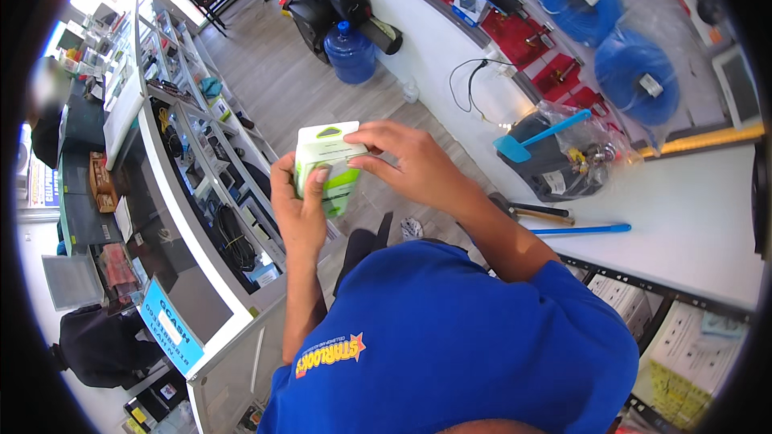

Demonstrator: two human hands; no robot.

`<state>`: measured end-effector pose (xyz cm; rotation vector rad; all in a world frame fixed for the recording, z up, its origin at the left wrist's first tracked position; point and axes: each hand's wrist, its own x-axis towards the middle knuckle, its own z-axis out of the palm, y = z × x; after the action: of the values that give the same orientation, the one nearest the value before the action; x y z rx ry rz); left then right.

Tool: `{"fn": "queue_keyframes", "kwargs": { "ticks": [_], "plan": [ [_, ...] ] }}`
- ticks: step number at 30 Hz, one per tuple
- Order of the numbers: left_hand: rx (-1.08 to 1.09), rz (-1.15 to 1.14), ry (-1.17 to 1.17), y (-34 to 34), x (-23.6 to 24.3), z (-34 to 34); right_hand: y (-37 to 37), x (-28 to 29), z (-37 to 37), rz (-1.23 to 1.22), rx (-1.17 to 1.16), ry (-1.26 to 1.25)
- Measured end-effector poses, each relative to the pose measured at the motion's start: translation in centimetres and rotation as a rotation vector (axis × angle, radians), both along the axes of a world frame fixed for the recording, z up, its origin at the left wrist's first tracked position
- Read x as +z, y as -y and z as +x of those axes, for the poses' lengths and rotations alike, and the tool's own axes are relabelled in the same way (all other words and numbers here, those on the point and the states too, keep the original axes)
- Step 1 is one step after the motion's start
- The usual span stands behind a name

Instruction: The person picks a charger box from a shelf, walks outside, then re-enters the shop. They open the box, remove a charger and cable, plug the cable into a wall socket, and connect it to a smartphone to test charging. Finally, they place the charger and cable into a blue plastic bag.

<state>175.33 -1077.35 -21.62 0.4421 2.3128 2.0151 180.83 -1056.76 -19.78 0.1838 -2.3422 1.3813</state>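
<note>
Between my hands is a small white and lime-green retail box (pixel 331 147) with a hang-hole tab at its top. My left hand (pixel 304 205) is wrapped round the lower left side of the box, thumb laid across its front. At the upper right edge, near the tab, my right hand (pixel 410 162) pinches the box between thumb and fingers. The box is held in the air above the floor, tilted, its bottom narrowing away from me. What is inside the box does not show.
To the left runs a glass display counter (pixel 181 201) with cables and small goods. At the right, a white table (pixel 683 209) holds a bagged bundle with a light-blue spatula (pixel 547 135). A blue water jug (pixel 351 54) stands by the wall; coils of blue cable (pixel 575 2) lie beyond.
</note>
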Motion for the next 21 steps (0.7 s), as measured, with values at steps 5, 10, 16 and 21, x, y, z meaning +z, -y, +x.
{"fn": "queue_keyframes", "kwargs": {
  "ticks": [5,10,16,21],
  "plan": [
    [0.001,-0.071,0.010,-0.4,-2.3,-7.8,-2.4,-1.7,-8.4,-0.110,0.137,0.160],
    [0.038,0.228,-0.041,0.2,-3.6,-16.7,-2.5,-0.8,-19.1,-0.206,0.291,0.080],
    [0.119,0.135,-0.043,3.1,-0.6,-28.3,-1.9,3.1,-34.1,0.200,0.507,-0.065],
    [0.197,0.008,-0.011,4.9,0.3,-37.5,-0.7,2.4,-46.4,0.299,0.658,-0.122]
  ]
}}
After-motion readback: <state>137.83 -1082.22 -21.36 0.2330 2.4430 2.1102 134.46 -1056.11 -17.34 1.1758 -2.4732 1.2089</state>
